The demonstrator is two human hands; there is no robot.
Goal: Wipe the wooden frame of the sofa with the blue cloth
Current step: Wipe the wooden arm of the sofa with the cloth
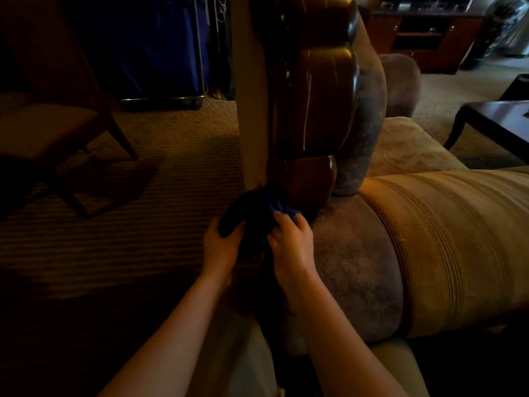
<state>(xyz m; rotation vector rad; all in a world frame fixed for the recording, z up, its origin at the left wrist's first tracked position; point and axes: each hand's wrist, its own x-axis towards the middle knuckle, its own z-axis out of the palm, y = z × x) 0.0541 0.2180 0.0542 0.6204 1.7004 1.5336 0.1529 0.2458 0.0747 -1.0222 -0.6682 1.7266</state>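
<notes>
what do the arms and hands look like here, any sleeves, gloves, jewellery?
Both forearms are bare as far as the frame shows: no sleeves. The left hand and right hand wear no gloves, and no rings, watch or wristbands are visible. The dim light could hide small details.

Left hand (221, 243) fingers hidden behind the bunched blue cloth (252, 216)

Left of the hands, across the patterned carpet (177, 156), a wooden chair (54, 121) stands before a blue cloth-sided cart (148, 50). Right of them lies a tan striped bolster (446, 247), with a dark low desk (498, 118) and a wooden cabinet (423, 35) beyond.
</notes>
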